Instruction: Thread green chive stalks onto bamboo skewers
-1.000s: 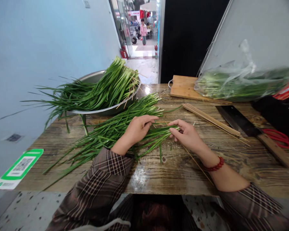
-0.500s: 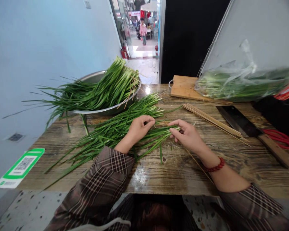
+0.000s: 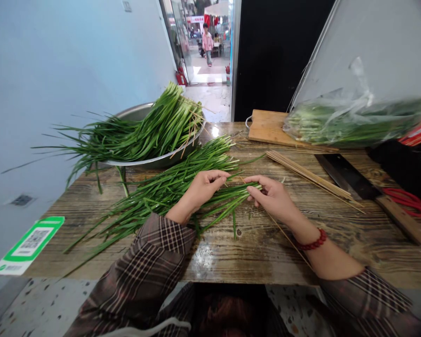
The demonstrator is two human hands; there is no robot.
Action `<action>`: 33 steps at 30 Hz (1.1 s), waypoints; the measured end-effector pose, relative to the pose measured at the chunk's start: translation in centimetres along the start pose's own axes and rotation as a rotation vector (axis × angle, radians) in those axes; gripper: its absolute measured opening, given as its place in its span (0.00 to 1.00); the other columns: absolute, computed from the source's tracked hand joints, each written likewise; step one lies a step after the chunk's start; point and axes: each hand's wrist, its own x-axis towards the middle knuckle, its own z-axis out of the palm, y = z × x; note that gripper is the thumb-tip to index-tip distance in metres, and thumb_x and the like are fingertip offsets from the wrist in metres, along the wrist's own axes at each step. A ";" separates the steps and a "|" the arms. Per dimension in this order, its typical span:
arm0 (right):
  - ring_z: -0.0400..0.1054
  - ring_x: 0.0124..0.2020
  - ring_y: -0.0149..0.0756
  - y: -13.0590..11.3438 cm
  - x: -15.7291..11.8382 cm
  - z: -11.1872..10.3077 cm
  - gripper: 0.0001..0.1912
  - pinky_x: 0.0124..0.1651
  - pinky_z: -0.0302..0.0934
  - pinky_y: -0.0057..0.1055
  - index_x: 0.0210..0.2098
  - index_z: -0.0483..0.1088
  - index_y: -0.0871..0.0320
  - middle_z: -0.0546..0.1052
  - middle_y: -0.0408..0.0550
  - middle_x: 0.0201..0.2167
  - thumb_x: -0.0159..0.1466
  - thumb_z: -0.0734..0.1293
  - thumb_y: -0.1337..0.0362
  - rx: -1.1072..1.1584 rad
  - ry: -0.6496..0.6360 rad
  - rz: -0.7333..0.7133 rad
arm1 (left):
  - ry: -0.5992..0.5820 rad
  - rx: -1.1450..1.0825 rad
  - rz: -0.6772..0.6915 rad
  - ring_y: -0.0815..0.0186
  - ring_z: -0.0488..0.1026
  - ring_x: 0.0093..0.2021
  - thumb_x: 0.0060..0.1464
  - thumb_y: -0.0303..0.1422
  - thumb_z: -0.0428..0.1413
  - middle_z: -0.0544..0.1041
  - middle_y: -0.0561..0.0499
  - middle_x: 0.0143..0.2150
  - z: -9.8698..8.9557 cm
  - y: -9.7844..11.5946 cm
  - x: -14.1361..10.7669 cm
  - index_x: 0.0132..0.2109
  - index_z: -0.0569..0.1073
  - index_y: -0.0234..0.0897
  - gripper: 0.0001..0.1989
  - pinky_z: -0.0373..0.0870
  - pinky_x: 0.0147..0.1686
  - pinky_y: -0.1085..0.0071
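Observation:
My right hand (image 3: 272, 196) is closed around the pale stem ends of several garlic chives (image 3: 228, 206) and a thin bamboo skewer (image 3: 289, 241), which slants down toward the table's front edge. The skewer's tip shows just left of the fingers. Close by on the left, my left hand (image 3: 206, 187) pinches a single green chive stalk (image 3: 237, 173) between thumb and forefinger. Beneath and behind this hand spreads a loose pile of chives (image 3: 171, 180), leaves pointing left.
A metal basin (image 3: 140, 112) heaped with skewered chives stands at the back left. Toward the right lie a bundle of skewers (image 3: 308, 175), a cleaver (image 3: 347, 173), red-handled scissors (image 3: 407, 201), a cutting board (image 3: 266, 128) and a plastic bag of greens (image 3: 358, 121). A QR-code card (image 3: 31, 243) sits front left.
My left hand has shifted slightly right, toward the right hand, with its stalk. The right hand has hardly moved. Outside the doorway, a person in pink has taken a step.

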 end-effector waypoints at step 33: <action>0.67 0.18 0.28 0.4 0.2 0.0 0.18 0.23 0.63 0.25 0.47 0.71 0.60 0.76 0.43 0.22 0.60 0.65 0.58 0.003 -0.019 0.022 | -0.091 0.057 0.066 0.63 0.77 0.42 0.53 0.30 0.55 0.81 0.47 0.42 0.0 0.2 -0.1 0.44 0.80 0.36 0.13 0.70 0.47 0.68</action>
